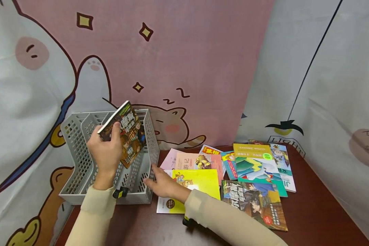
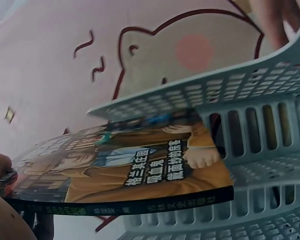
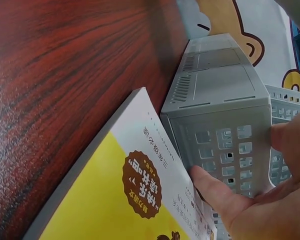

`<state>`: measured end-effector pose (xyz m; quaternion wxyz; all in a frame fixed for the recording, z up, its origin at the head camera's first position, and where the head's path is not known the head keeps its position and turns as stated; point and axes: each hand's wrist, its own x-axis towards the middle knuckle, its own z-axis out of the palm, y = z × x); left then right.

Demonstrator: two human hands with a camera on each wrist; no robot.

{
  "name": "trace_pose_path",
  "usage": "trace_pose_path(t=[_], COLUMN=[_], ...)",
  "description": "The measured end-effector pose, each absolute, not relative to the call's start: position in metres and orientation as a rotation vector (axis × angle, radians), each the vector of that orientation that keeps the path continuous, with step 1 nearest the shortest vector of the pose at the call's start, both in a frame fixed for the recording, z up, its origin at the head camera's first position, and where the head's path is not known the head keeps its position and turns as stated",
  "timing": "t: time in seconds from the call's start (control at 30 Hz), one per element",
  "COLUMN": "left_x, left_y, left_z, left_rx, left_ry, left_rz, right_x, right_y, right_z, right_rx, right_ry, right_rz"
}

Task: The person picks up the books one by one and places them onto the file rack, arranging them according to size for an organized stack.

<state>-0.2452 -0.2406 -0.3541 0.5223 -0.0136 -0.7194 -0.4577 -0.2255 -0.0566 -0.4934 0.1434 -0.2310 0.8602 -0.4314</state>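
Note:
My left hand grips a dark illustrated paperback book by its spine side, thumb across the cover. The book is tilted over the right-hand compartment of a grey perforated file rack. In the left wrist view the book's lower end reaches in beside the rack's side wall. With thumb and fingers around the front edge of the rack's right wall, my right hand holds the rack. Just under that hand lies a yellow book.
Several books lie spread to the right of the rack: a pink one, a green-and-yellow one and a dark brown one. They rest on a reddish-brown table. A cartoon-printed cloth hangs behind.

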Motion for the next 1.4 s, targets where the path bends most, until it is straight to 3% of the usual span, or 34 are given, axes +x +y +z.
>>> trace_pose_path(t=[1.4], left_x=[-0.267], left_y=[-0.213], left_z=[-0.416], left_rx=[-0.186], left_ry=[-2.495], left_rz=[-1.180], right_x=[-0.226], right_y=[-0.061], right_z=[-0.497], right_rx=[-0.702], right_ry=[2.565], right_rz=[-1.166])
